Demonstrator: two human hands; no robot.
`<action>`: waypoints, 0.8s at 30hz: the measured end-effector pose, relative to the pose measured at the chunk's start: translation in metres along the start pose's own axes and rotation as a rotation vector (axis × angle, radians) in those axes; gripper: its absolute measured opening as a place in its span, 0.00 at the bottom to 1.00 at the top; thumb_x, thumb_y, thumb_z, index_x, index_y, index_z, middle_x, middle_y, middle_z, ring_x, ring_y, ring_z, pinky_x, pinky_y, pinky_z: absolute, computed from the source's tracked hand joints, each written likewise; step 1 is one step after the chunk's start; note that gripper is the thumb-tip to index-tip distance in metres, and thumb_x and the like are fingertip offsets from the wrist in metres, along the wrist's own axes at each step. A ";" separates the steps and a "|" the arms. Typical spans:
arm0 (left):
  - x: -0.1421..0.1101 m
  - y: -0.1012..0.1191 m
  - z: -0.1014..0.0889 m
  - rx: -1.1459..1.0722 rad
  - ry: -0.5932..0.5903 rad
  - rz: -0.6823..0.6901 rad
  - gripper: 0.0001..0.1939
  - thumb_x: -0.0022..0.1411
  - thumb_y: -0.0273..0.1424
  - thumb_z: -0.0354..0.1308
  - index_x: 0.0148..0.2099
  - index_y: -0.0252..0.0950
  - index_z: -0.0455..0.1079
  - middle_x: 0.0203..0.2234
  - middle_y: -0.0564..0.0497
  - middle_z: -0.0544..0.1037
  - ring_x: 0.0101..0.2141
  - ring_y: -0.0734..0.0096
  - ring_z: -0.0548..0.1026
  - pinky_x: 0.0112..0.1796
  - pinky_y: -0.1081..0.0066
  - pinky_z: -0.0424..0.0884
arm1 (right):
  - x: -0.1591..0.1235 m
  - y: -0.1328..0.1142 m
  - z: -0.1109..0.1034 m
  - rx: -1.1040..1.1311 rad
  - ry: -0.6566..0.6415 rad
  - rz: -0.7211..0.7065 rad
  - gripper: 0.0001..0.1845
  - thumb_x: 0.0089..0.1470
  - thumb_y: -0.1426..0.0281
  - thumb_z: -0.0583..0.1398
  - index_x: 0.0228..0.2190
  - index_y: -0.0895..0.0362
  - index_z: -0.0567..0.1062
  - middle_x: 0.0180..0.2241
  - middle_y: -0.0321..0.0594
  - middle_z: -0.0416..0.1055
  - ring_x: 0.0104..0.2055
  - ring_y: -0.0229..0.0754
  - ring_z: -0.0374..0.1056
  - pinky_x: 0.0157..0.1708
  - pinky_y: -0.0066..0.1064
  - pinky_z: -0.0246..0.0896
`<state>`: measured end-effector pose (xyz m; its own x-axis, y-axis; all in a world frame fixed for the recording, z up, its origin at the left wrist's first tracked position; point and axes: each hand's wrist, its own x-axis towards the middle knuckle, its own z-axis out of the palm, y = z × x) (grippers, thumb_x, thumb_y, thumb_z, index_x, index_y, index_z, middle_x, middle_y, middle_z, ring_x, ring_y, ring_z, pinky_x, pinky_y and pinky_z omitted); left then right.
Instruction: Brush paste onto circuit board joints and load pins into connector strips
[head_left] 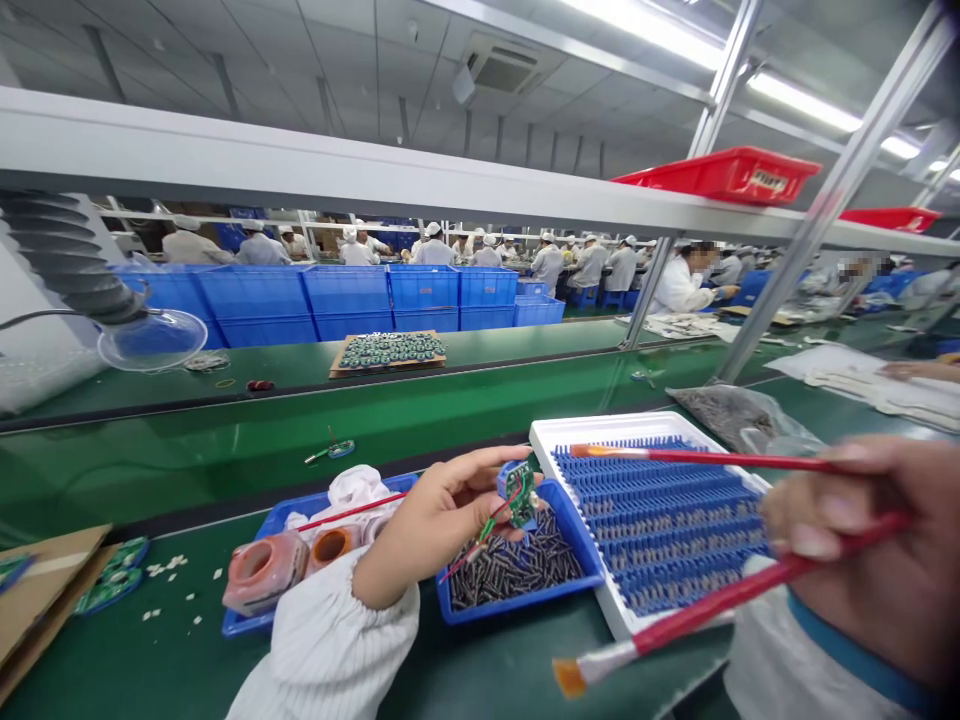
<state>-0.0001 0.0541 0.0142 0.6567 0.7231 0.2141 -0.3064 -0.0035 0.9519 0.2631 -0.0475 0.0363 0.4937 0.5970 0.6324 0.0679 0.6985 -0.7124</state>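
Observation:
My left hand (431,510) is closed on a small green circuit board (519,492) with a blue part at its side and red and green wires. It holds the board above a blue bin (525,603) of dark cylindrical metal parts (510,575). My right hand (847,530), partly blurred, grips two red-handled brushes. The upper brush (712,459) points left across a white foam tray (609,600) with rows of blue parts (660,530). The lower brush (697,612) slants down to the left, its orange bristles in front of the bench.
Left of my left forearm, a blue tray (244,625) holds pinkish jars (264,572), a white cloth (358,490) and another red stick. Circuit boards (391,347) lie on cardboard across the green conveyor (262,460). A bag (739,415) lies behind the foam tray. A shelf beam crosses above.

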 end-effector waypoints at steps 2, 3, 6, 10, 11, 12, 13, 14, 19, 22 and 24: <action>0.001 0.001 0.001 -0.016 0.003 -0.017 0.17 0.55 0.33 0.67 0.48 0.45 0.77 0.34 0.53 0.80 0.32 0.76 0.76 0.33 0.76 0.78 | 0.000 -0.003 0.022 0.052 -0.145 0.017 0.14 0.62 0.61 0.69 0.30 0.56 0.76 0.20 0.37 0.59 0.16 0.37 0.57 0.13 0.20 0.63; 0.002 0.001 0.001 -0.024 0.005 -0.021 0.16 0.55 0.33 0.68 0.48 0.46 0.77 0.36 0.52 0.81 0.33 0.76 0.77 0.33 0.77 0.78 | -0.001 -0.004 0.029 0.077 -0.206 0.028 0.13 0.64 0.61 0.68 0.31 0.56 0.77 0.21 0.37 0.60 0.16 0.38 0.59 0.14 0.20 0.65; 0.001 0.003 0.002 -0.047 0.017 -0.015 0.16 0.55 0.31 0.68 0.47 0.46 0.77 0.35 0.53 0.81 0.34 0.75 0.78 0.33 0.77 0.78 | -0.002 0.000 0.037 0.133 -0.309 0.049 0.12 0.67 0.61 0.65 0.33 0.55 0.78 0.21 0.37 0.61 0.18 0.40 0.62 0.15 0.21 0.68; 0.001 0.003 0.001 -0.029 0.043 -0.006 0.16 0.55 0.30 0.68 0.47 0.46 0.77 0.33 0.54 0.81 0.32 0.76 0.78 0.33 0.75 0.79 | -0.006 0.004 0.035 0.135 -0.369 0.028 0.11 0.71 0.64 0.62 0.36 0.55 0.78 0.22 0.38 0.63 0.19 0.40 0.64 0.17 0.22 0.69; 0.001 0.002 0.000 -0.015 0.048 0.002 0.16 0.55 0.30 0.67 0.47 0.46 0.78 0.33 0.54 0.81 0.31 0.76 0.77 0.33 0.75 0.78 | -0.007 0.004 0.034 0.118 -0.377 0.013 0.11 0.72 0.64 0.61 0.37 0.55 0.78 0.23 0.38 0.63 0.19 0.40 0.64 0.18 0.22 0.70; 0.001 0.002 -0.001 0.005 0.051 0.015 0.16 0.55 0.29 0.67 0.47 0.46 0.78 0.33 0.54 0.82 0.31 0.76 0.77 0.33 0.76 0.78 | -0.009 0.003 0.034 0.095 -0.382 -0.007 0.11 0.73 0.65 0.59 0.38 0.55 0.77 0.24 0.39 0.64 0.20 0.41 0.65 0.18 0.23 0.70; 0.001 0.002 -0.001 0.031 0.050 0.031 0.16 0.56 0.29 0.67 0.48 0.47 0.77 0.33 0.54 0.82 0.31 0.77 0.77 0.34 0.77 0.78 | -0.012 0.002 0.034 0.065 -0.386 -0.034 0.11 0.74 0.66 0.58 0.38 0.55 0.77 0.25 0.40 0.64 0.20 0.41 0.65 0.19 0.23 0.70; 0.001 0.002 -0.002 0.058 0.047 0.048 0.17 0.56 0.28 0.66 0.48 0.47 0.77 0.34 0.55 0.83 0.32 0.77 0.77 0.34 0.77 0.77 | -0.015 0.001 0.035 0.028 -0.378 -0.063 0.11 0.74 0.67 0.56 0.39 0.55 0.77 0.26 0.41 0.65 0.21 0.42 0.66 0.19 0.24 0.71; 0.000 0.006 -0.002 0.144 0.042 0.095 0.18 0.55 0.26 0.66 0.47 0.48 0.78 0.37 0.55 0.83 0.28 0.81 0.76 0.33 0.81 0.74 | -0.022 -0.004 0.030 -0.112 -0.295 -0.150 0.09 0.74 0.70 0.56 0.41 0.56 0.76 0.30 0.44 0.66 0.24 0.44 0.67 0.23 0.29 0.73; 0.000 0.005 -0.002 0.141 0.048 0.089 0.18 0.55 0.26 0.66 0.48 0.47 0.78 0.37 0.55 0.83 0.27 0.80 0.77 0.33 0.79 0.75 | -0.020 -0.002 0.016 -0.045 -0.414 -0.107 0.11 0.75 0.68 0.54 0.42 0.54 0.76 0.27 0.42 0.65 0.24 0.45 0.67 0.21 0.30 0.73; 0.000 0.004 -0.003 0.148 0.056 0.095 0.18 0.55 0.26 0.66 0.48 0.47 0.77 0.36 0.55 0.84 0.28 0.80 0.77 0.33 0.79 0.75 | -0.021 0.000 0.009 -0.006 -0.471 -0.101 0.11 0.75 0.67 0.54 0.43 0.53 0.76 0.27 0.42 0.64 0.24 0.46 0.67 0.18 0.30 0.72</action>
<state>-0.0031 0.0562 0.0172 0.5894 0.7518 0.2956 -0.2579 -0.1717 0.9508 0.2456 -0.0564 0.0258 0.0380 0.6412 0.7664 0.1013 0.7606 -0.6413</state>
